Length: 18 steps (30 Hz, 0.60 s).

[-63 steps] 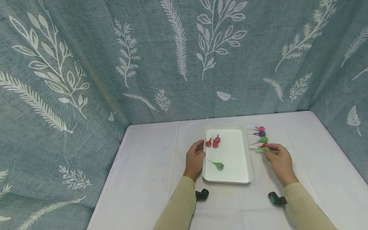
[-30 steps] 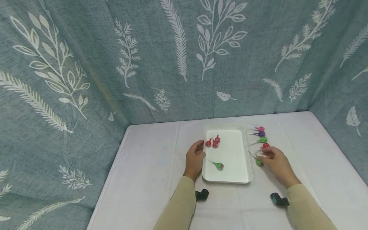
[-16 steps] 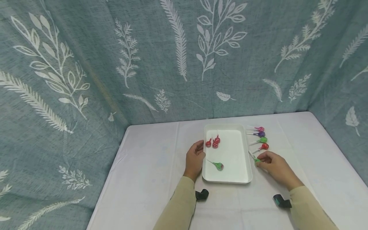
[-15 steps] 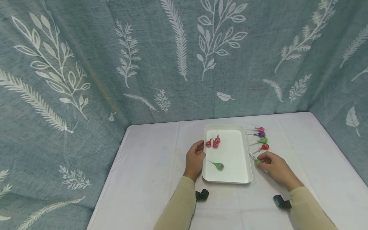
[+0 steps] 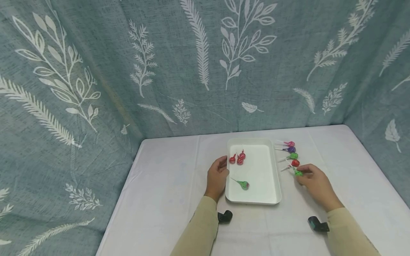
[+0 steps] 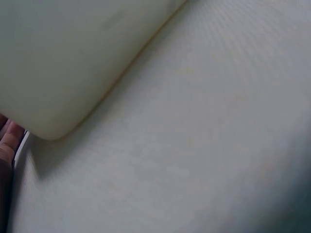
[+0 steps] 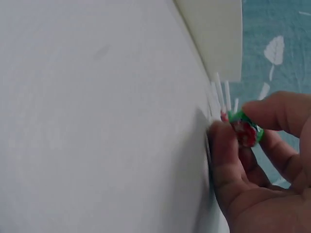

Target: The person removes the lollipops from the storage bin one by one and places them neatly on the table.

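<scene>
My right hand [image 5: 315, 181] pinches a green-wrapped lollipop [image 5: 298, 173] by its head, right of the white tray [image 5: 277, 177]. In the right wrist view the lollipop [image 7: 247, 132] shows red and green wrapping between thumb and fingers. Its stick points up-left, over the stick of a red lollipop [image 5: 295, 163] just beyond. Farther back lie a green lollipop [image 5: 293, 155], a purple one [image 5: 291, 149] and a pink one [image 5: 290, 143]. At the tray's left wall, my left hand [image 5: 216, 177] holds the side; its grip is partly hidden.
Inside the tray are red lollipops [image 5: 240, 160] at the back left and a green lollipop [image 5: 245, 185] near the front. A white cloth [image 5: 166, 199] covers the table. Patterned blue-green curtains [image 5: 205, 106] stand behind and at both sides.
My right hand drew the green lollipop toward the near side, away from the red one, then moved it back up and right beside it. My left hand and the tray stayed put.
</scene>
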Available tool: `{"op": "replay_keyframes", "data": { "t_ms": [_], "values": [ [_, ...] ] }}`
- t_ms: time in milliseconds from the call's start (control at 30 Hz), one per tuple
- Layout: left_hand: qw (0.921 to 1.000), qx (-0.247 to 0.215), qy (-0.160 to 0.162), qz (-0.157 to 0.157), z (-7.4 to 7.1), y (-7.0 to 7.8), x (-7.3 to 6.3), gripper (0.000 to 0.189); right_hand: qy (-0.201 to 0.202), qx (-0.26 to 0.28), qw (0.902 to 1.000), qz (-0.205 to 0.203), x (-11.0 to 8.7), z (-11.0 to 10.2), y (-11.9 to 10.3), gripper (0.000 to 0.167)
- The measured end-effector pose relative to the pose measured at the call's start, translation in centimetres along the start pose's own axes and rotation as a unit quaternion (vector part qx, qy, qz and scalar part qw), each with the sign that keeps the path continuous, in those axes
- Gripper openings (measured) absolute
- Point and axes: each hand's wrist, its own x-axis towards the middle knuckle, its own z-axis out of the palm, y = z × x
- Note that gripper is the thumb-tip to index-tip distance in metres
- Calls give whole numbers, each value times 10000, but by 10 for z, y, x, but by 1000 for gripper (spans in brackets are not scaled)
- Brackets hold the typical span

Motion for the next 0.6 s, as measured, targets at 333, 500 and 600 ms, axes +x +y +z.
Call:
{"op": "replay_keyframes", "data": {
  "t_ms": [333,500,600],
  "values": [
    [10000,59,29,10,1,0,1,55,81,196,9997,153,8,-13,11,45],
    [10000,67,34,17,1,1,0,55,-55,184,9997,164,11,-16,11,48],
    [10000,79,40,20,1,1,1,55,-64,102,9998,160,13,-14,11,48]
  ]
}}
